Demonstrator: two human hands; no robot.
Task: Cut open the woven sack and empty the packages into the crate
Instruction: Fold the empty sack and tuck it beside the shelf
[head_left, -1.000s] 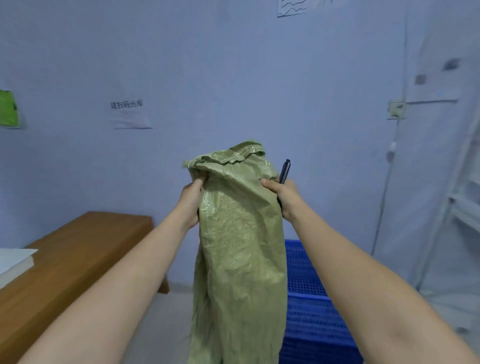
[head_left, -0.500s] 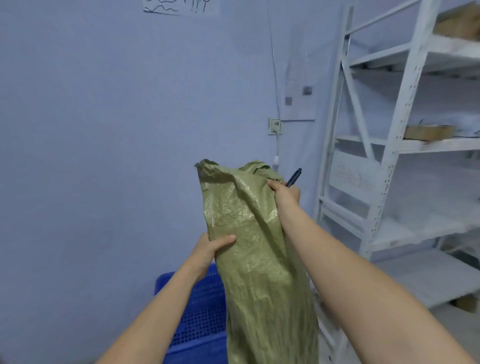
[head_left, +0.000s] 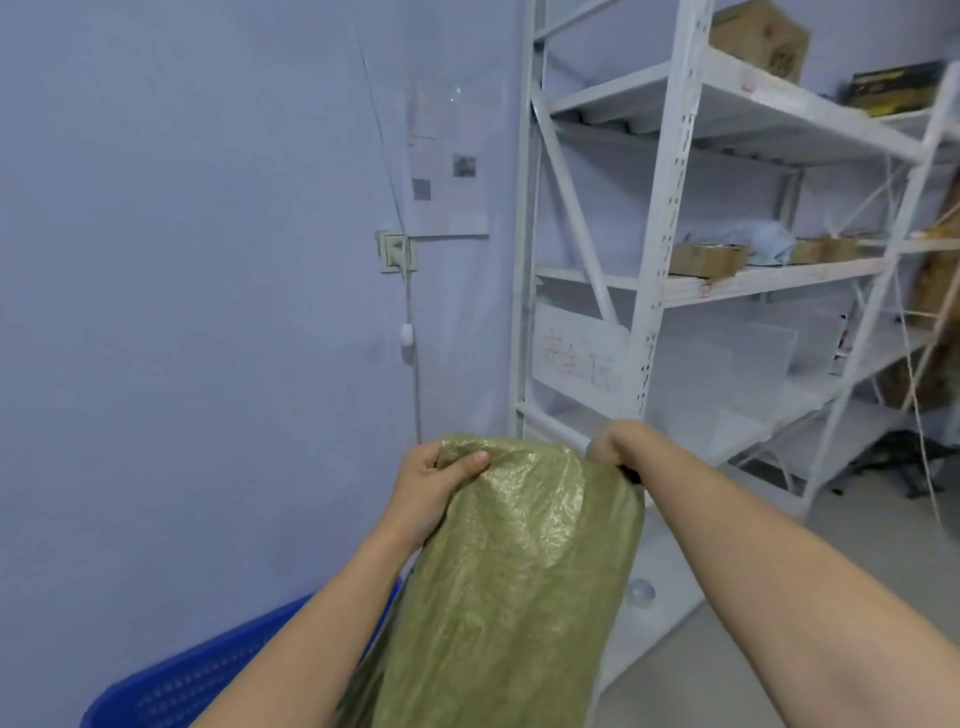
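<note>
Both hands clamped on the sack (head_left: 519, 571) top, left hand (head_left: 431, 488) and right hand (head_left: 618, 447); it hangs lengthwise, crate (head_left: 208, 675) lower-left, nearer my left.

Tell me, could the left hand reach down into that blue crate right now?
Probably not yet: the left hand is clamped on the top of the green sack, though the blue crate sits just below that arm, nothing between.

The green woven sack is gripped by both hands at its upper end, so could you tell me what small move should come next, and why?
Probably swing the green woven sack left, back over the blue plastic crate. The left hand and right hand pinch its upper end, and its body hangs beside the crate's right edge. Whether packages remain inside cannot be seen.
</note>
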